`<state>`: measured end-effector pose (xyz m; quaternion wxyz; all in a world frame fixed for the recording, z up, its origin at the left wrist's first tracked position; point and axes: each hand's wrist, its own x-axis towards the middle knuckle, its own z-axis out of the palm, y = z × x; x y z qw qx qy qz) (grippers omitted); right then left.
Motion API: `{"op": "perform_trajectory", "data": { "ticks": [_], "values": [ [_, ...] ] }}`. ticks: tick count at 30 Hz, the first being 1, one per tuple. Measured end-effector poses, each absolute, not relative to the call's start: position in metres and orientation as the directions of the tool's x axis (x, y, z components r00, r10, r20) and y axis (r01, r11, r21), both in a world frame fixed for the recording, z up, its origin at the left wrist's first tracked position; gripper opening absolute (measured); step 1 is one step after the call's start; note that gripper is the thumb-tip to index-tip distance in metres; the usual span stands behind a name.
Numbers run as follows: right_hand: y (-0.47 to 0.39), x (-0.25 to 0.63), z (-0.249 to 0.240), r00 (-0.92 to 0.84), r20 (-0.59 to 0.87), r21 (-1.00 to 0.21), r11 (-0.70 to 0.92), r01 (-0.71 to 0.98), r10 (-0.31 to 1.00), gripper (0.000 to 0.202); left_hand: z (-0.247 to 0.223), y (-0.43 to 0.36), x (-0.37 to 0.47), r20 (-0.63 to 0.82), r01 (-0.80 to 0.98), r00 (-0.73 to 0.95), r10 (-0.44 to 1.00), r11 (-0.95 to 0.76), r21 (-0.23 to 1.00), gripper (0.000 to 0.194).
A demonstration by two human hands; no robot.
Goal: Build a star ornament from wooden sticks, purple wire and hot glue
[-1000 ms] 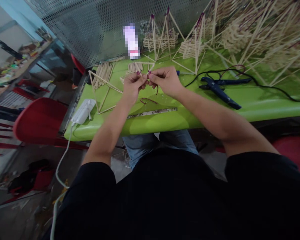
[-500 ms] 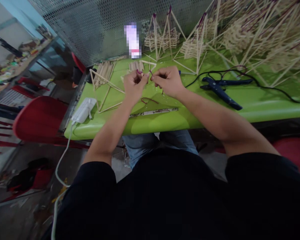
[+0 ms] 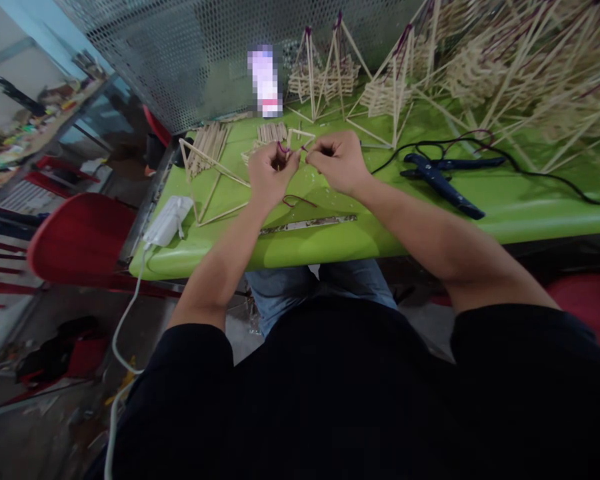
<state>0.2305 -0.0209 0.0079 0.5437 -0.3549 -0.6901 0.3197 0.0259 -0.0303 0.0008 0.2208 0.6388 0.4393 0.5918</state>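
Near the middle of the green table [image 3: 330, 241], my left hand [image 3: 271, 170] is closed in a pinch on a dark red cord [image 3: 281, 147], part of which loops above its fingers. My right hand [image 3: 341, 162], just beside it, pinches the cord's other end, and a short stretch shows between the fingertips. Behind my left hand a small wooden stick frame [image 3: 301, 132] shows; whether it is held is unclear. A larger stick frame [image 3: 209, 195] stands to the left of that hand. Another piece of red cord [image 3: 303, 199] lies below the hands.
Dark blue pliers [image 3: 443, 183] and a black cable [image 3: 560, 184] lie right. A white adapter [image 3: 168, 221] sits at the left edge. Stick bundles [image 3: 208, 148], a blurred phone [image 3: 266, 81] and several stick structures [image 3: 387, 93] are behind. A flat strip [image 3: 310, 225] lies in front.
The small stick frame behind my hands has shifted and turned slightly. Both hands have moved very slightly and still pinch the cord.
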Motion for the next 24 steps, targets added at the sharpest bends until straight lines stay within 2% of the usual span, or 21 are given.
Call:
{"op": "perform_trajectory", "data": {
  "ticks": [4,10,14,18,24],
  "values": [
    [-0.018,0.231,0.007,-0.163,0.53,-0.823,0.551,0.141,0.832,0.045,0.001,-0.031,0.024,0.588,0.345,-0.065,0.806,-0.534,0.772,0.044],
    [-0.014,0.23,0.004,-0.166,0.56,-0.804,0.581,0.128,0.811,0.036,0.0,-0.032,0.024,0.592,0.359,-0.057,0.804,-0.537,0.764,0.049],
    [-0.013,0.231,0.002,-0.164,0.559,-0.8,0.581,0.149,0.813,0.038,-0.001,-0.032,0.025,0.596,0.357,-0.041,0.802,-0.545,0.759,0.049],
    [-0.013,0.234,-0.002,-0.159,0.584,-0.779,0.605,0.164,0.796,0.039,-0.002,-0.029,0.023,0.598,0.355,-0.105,0.795,-0.531,0.769,0.05],
    [-0.011,0.245,0.0,-0.054,0.696,-0.68,0.682,0.271,0.716,0.058,0.006,-0.02,0.004,0.628,0.354,-0.195,0.753,-0.543,0.761,0.059]
  ]
}}
